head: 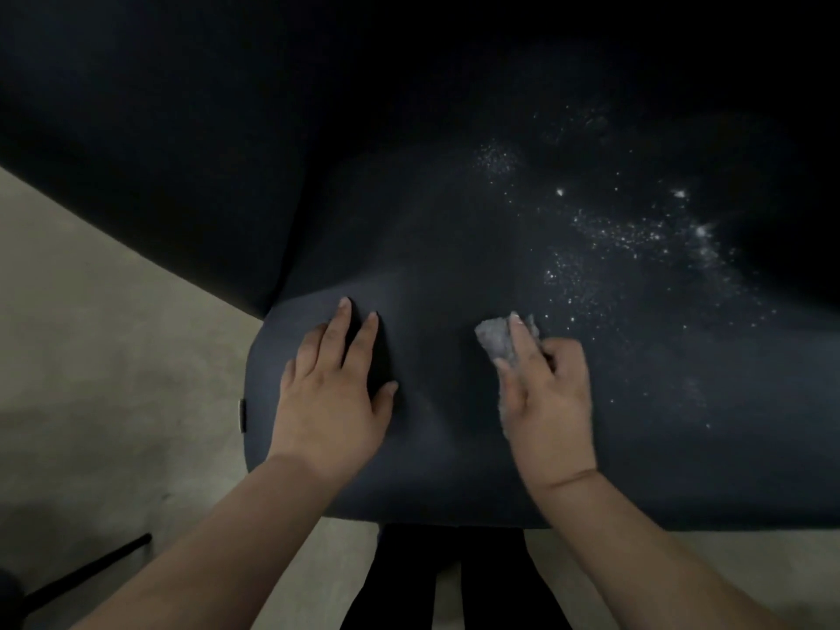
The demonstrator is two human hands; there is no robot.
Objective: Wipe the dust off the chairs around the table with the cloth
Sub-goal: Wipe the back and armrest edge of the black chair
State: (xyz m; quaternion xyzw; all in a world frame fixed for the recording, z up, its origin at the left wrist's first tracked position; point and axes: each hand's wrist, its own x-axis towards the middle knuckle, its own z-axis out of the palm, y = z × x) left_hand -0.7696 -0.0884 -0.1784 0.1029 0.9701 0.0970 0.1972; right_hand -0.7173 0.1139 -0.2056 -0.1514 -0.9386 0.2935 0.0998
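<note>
Now we're looking straight down on a dark navy chair seat (454,275), its fabric dimpled and creased under our hands. Our left hand (334,393) lies flat near the seat's left edge, fingers straight and spread. Our right hand (543,393) grips a small crumpled grey cloth (497,341) and presses it onto the seat's middle. White dust (636,238) speckles the right half, just beyond the cloth. Pale floor (113,334) shows beside the chair.
</note>
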